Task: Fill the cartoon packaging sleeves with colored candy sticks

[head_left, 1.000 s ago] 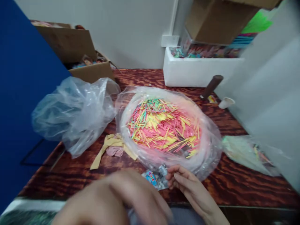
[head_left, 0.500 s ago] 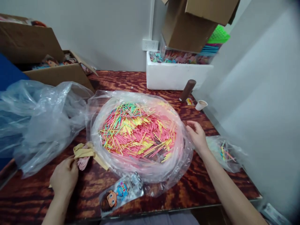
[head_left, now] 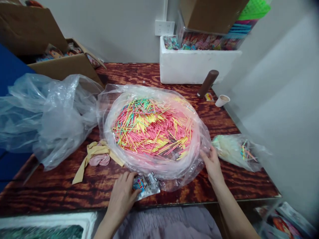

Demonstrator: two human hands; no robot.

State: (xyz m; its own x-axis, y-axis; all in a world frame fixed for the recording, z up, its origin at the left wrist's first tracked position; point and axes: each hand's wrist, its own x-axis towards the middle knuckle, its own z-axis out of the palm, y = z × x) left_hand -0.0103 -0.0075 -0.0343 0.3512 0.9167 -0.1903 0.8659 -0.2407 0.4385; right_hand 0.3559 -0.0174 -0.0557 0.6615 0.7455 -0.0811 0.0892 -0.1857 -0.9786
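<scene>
A large clear plastic bag [head_left: 152, 171], its mouth spread wide, holds many thin pink, yellow and green sticks [head_left: 154, 129]. My right hand [head_left: 213, 166] is at its right rim, thumb and fingers apart against the film. Near the table's front edge, my left hand [head_left: 124, 187] lies over the left end of a small printed plastic packet [head_left: 148, 186], with thumb and fingers spread across it. The hand covers part of the packet's cartoon print. Left of the bag lie a yellow cloth strip [head_left: 83, 166] and a rolled pink strip [head_left: 99, 160].
Crumpled clear plastic [head_left: 57, 116] and an open cardboard box [head_left: 67, 68] stand left. A white foam box [head_left: 196, 66] is at the back. A brown cylinder [head_left: 208, 83], paper cup [head_left: 222, 100] and smaller plastic bag [head_left: 231, 152] lie right. Another foam box [head_left: 92, 219] sits below, front left.
My left hand has left the cloth strips and moved right onto the printed packet. My right hand has come down along the bag's rim. The view has shifted slightly.
</scene>
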